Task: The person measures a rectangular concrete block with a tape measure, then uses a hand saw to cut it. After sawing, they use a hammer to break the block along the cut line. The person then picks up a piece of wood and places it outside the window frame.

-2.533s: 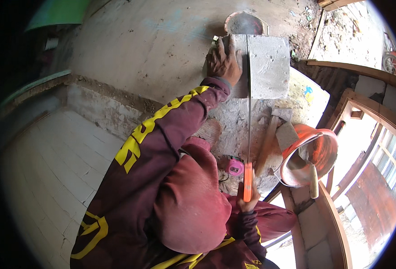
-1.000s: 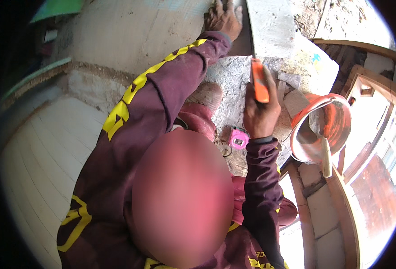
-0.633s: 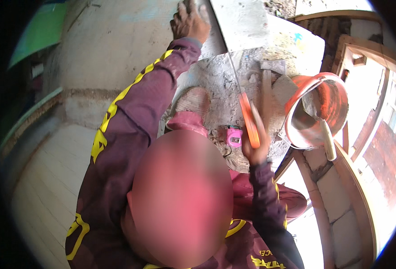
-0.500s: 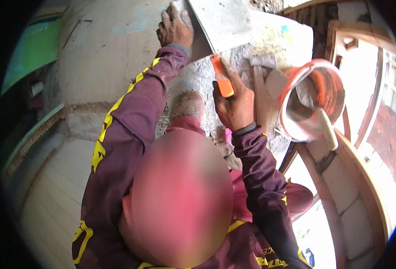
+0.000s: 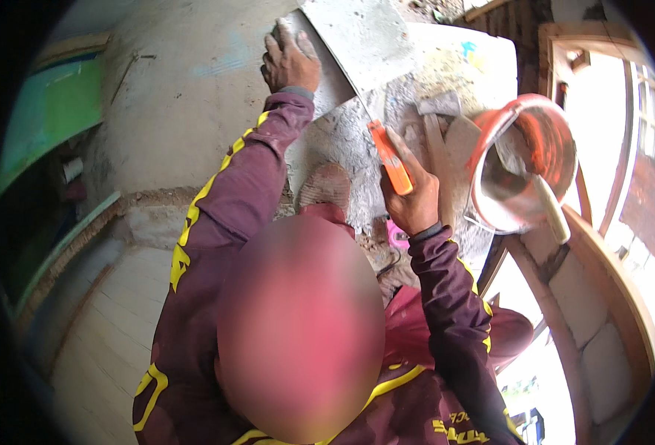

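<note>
Our pale grey block (image 5: pixel 364 41) sits far and centre, with a long straight slit running through it away from us. The thin blade of our saw (image 5: pixel 390 159) lines up with that slit, and we've got its orange handle wrapped up tight in our right hand (image 5: pixel 418 191). Our left hand (image 5: pixel 290 63) is just resting on the block left of the slit, fingers loosely spread, no grip. Pink tape measure (image 5: pixel 396 236) is near us, partly tucked behind the right hand. Off right there's a hammer-like tool (image 5: pixel 436 148), then a tipped orange bucket (image 5: pixel 557 133) with a trowel (image 5: pixel 550 211) in it, handle poking out.
</note>
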A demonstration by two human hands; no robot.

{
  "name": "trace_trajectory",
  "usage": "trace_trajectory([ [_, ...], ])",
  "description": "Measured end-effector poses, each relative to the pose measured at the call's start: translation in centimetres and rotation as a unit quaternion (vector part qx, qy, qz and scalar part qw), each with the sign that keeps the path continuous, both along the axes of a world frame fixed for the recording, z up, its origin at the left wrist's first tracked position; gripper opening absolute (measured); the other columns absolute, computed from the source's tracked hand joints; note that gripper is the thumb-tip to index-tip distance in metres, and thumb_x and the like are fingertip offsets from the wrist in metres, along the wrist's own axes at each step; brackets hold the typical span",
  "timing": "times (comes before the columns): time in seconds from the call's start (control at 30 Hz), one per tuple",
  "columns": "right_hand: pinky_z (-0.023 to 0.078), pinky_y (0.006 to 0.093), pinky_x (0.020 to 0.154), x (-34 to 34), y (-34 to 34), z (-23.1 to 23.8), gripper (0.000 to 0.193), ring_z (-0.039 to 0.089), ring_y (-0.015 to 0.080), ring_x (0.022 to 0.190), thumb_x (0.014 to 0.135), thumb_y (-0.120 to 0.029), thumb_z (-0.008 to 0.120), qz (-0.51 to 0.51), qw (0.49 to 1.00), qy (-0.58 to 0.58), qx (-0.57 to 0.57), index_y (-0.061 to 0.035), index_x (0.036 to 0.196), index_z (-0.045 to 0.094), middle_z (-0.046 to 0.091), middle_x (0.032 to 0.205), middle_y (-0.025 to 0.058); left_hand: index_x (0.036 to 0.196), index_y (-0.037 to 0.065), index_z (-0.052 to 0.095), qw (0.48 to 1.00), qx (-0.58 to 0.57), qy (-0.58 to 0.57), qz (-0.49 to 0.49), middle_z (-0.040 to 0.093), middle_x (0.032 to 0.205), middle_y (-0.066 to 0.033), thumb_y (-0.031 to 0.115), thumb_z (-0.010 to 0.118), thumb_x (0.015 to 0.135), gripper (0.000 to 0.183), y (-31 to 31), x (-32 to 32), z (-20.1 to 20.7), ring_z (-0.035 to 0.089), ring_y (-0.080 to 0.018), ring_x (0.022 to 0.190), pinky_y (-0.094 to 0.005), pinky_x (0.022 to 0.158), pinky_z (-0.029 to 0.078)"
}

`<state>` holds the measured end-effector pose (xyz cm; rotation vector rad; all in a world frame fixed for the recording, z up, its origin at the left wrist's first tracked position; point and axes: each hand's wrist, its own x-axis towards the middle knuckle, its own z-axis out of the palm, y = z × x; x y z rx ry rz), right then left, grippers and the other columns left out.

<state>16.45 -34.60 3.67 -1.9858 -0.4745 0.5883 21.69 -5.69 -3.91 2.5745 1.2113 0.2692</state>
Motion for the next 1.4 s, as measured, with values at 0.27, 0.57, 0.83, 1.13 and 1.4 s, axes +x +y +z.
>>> trace_trajectory([
  [0.27, 0.049, 0.0344, 0.104, -1.8, -5.7, 4.6, 0.071, 0.062, 0.0272, 0.126, 0.080, 0.015, 0.052, 0.044, 0.998, 0.026, 0.023, -0.0098, 0.146, 0.051, 0.056, 0.146, 0.0145, 0.155, 0.010, 0.034, 1.000, 0.009, -0.003, -0.012, 0.043, 0.150, -0.0235, 0.042, 0.037, 0.105, 0.059, 0.1, -0.1, -0.6, 0.051, -0.0449, 0.128, -0.0535, 0.106, 0.041],
  [0.57, 0.055, 0.0453, 0.078, -3.6, -5.9, 0.4, 0.059, 0.069, 0.0405, 0.091, 0.076, -0.007, 0.071, -0.014, 0.999, 0.025, -0.018, -0.0130, 0.134, 0.062, 0.069, 0.109, 0.0216, 0.153, 0.008, 0.034, 1.000, 0.005, 0.010, -0.020, 0.047, 0.144, -0.0213, 0.040, 0.037, 0.105, 0.058, 0.5, 0.8, 0.1, 0.052, -0.0432, 0.127, -0.0519, 0.105, 0.042],
  [0.83, 0.054, 0.0494, 0.073, 0.0, 0.1, -0.9, 0.078, 0.067, 0.0431, 0.085, 0.072, -0.006, 0.069, 0.019, 0.999, 0.006, -0.031, -0.0275, 0.145, 0.051, 0.069, 0.099, 0.0236, 0.155, 0.007, 0.032, 1.000, 0.011, 0.017, -0.018, 0.043, 0.149, -0.0222, 0.042, 0.038, 0.106, 0.060, 0.4, 0.6, 0.1, 0.051, -0.0428, 0.127, -0.0501, 0.106, 0.042],
  [1.13, 0.044, 0.0339, 0.111, -2.6, -6.2, 3.4, 0.075, 0.049, 0.0271, 0.139, 0.078, 0.013, 0.064, 0.004, 0.997, 0.033, 0.076, -0.0081, 0.148, 0.048, 0.057, 0.145, 0.0105, 0.157, 0.014, 0.028, 0.999, 0.020, 0.026, -0.010, 0.042, 0.149, -0.0245, 0.040, 0.039, 0.106, 0.059, 0.0, 0.7, 0.2, 0.048, -0.0437, 0.131, -0.0511, 0.110, 0.038],
  [1.4, 0.052, 0.0501, 0.076, 0.4, 2.7, -1.1, 0.075, 0.065, 0.0448, 0.087, 0.076, -0.001, 0.065, -0.021, 0.999, 0.022, -0.017, -0.0237, 0.146, 0.051, 0.066, 0.104, 0.0256, 0.156, 0.011, 0.032, 1.000, 0.016, 0.009, -0.026, 0.040, 0.150, -0.0251, 0.039, 0.039, 0.105, 0.058, 0.2, 1.0, 0.3, 0.048, -0.0435, 0.130, -0.0509, 0.107, 0.040],
])
